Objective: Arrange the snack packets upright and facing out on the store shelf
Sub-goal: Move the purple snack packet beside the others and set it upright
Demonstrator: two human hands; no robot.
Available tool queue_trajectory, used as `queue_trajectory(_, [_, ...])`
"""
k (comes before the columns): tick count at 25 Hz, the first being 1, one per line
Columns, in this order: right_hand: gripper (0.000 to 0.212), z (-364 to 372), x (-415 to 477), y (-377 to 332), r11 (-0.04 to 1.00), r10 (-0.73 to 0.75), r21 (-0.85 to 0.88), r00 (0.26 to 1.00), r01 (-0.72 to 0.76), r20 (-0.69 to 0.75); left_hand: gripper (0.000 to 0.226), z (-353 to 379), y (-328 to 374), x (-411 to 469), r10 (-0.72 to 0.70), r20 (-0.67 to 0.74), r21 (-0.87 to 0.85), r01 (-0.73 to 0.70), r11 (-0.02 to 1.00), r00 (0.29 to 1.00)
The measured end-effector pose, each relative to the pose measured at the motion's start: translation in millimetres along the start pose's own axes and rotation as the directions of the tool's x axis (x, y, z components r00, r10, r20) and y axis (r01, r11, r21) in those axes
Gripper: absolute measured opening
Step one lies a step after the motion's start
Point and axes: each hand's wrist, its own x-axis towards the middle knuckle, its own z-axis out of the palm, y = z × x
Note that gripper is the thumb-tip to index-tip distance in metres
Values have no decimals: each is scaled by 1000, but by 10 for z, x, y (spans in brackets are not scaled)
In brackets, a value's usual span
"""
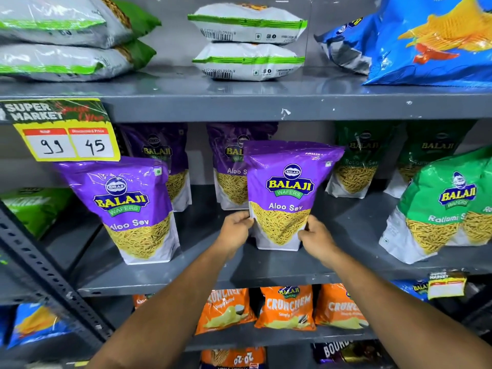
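Pinching purple Aloo Sev packet (288, 198) at both lower edges, left hand (235, 226) and right hand (315, 235) grip clamped; standing upright mid-shelf (239, 272). Keeping label square, easing base flat.

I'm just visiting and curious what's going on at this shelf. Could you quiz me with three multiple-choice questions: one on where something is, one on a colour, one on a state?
1. Where does the held purple Aloo Sev packet stand?
A. top shelf
B. middle shelf
C. bottom shelf

2. What colour are the Crunchem packets below?
A. orange
B. pink
C. black

3. How do the white-and-green packets on the top shelf lie?
A. upright
B. hanging
C. flat and stacked

Answers: 1 B, its base rests on the middle shelf, with the left hand and right hand gripping its sides. 2 A, orange fronts. 3 C, one lies flat on another.
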Motion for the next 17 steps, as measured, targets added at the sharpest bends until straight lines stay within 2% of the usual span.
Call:
queue_trajectory(3, [20,112,-48,-77,999,-3,-33,1000,4,17,27,-140,-8,-8,20,-28,19,-19,1000,999])
queue_trajectory(7, [16,368,-148,-208,996,-72,-53,994,77,86,25,-455,-69,-33,27,-156,47,-20,999,987])
queue_trajectory(13, [17,677,-260,-310,989,-137,-29,978,144,159,25,-799,-262,-217,18,-232,-100,-42,994,972])
queue_trajectory(17, [18,726,-260,-322,987,-140,-57,980,149,144,25,-834,-282,-278,33,-265,-98,-61,993,964])
